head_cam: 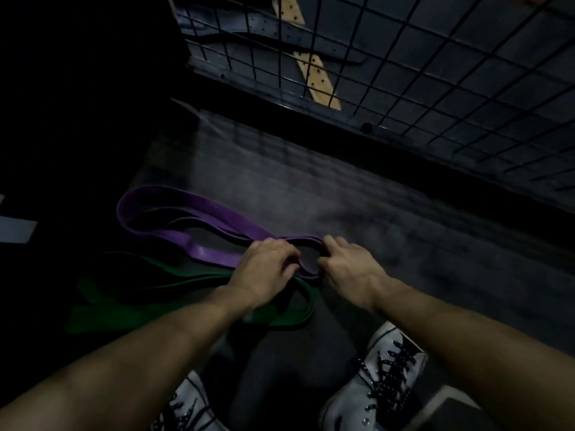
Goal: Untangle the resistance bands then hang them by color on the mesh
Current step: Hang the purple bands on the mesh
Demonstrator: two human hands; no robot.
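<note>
Purple resistance bands (pixel 174 213) lie looped on the dark floor, stretching from the left toward the middle. Green resistance bands (pixel 130 315) lie just below them, partly under my left forearm. My left hand (pixel 264 269) grips the right end loop of the purple bands, fingers curled over it. My right hand (pixel 348 265) pinches the same loop from the right side. The black wire mesh (pixel 435 88) stands at the upper right, beyond the bands.
Leather belts, one tan (pixel 314 70) and others dark, hang behind the mesh. My white shoes (pixel 385 374) with black laces stand on the floor below the hands. A pale strip (pixel 15 228) lies at the far left edge. The scene is dim.
</note>
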